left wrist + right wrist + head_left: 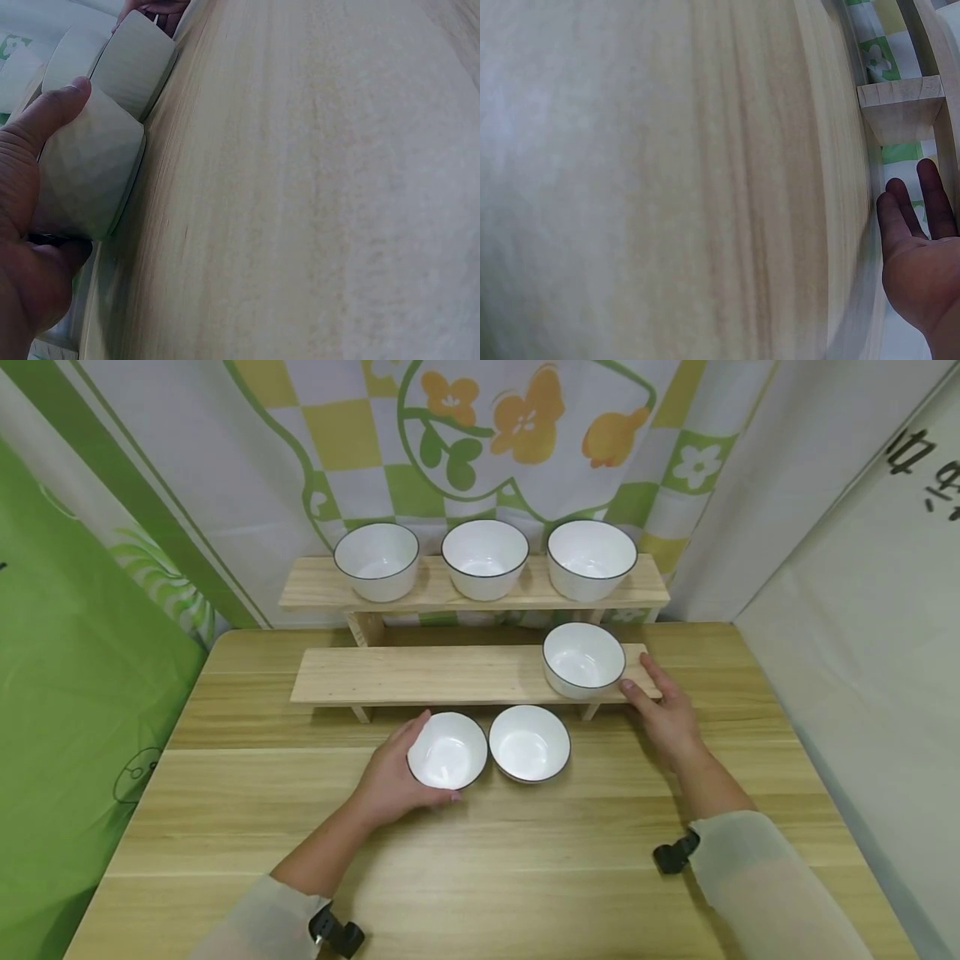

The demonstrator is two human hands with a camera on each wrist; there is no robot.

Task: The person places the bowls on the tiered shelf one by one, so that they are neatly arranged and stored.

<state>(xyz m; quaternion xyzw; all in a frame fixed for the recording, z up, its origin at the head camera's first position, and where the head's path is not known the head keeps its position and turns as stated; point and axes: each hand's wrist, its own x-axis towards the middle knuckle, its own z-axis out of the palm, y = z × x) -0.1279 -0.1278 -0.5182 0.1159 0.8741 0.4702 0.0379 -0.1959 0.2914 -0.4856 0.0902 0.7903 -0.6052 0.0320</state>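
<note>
My left hand (395,774) grips a white bowl (447,751) with a dark rim that stands on the table, its thumb on the near side. Seen from the left wrist, the thumb (69,97) lies along the wall of that bowl (94,161). Just right of it stands a second white bowl (529,743). My right hand (670,714) is at the right end of the lower wooden shelf (420,675), fingers spread, thumb tip close to a third bowl (583,658) standing there. The right wrist view shows its fingers (891,217) extended.
Three more white bowls, including the middle one (484,560), stand in a row on the upper wooden shelf (429,597). Behind it hangs a patterned curtain (345,435). The wooden table (480,877) extends toward me. Green cloth (82,652) hangs at the left.
</note>
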